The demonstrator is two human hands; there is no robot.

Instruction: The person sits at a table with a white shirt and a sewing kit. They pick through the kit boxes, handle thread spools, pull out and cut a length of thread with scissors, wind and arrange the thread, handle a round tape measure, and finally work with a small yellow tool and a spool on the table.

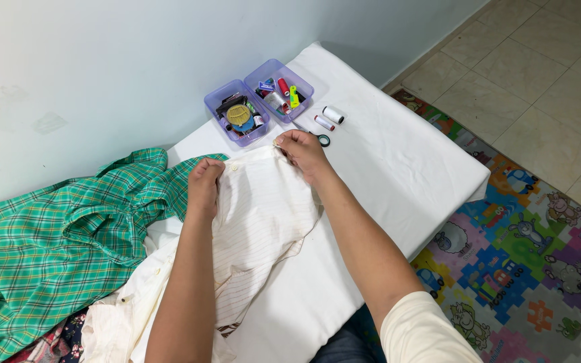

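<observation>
A cream striped shirt lies spread over a white padded surface. My left hand is closed on the shirt's upper edge next to a small button. My right hand pinches the same edge further right, fingers bunched on the fabric. Just beyond my right hand lie small scissors with a dark green handle, partly hidden by the fingers.
Two purple plastic trays of thread spools and sewing bits stand against the wall. Two loose spools lie beside them. A green plaid shirt is heaped at left. A colourful puzzle floor mat and tiles lie at right.
</observation>
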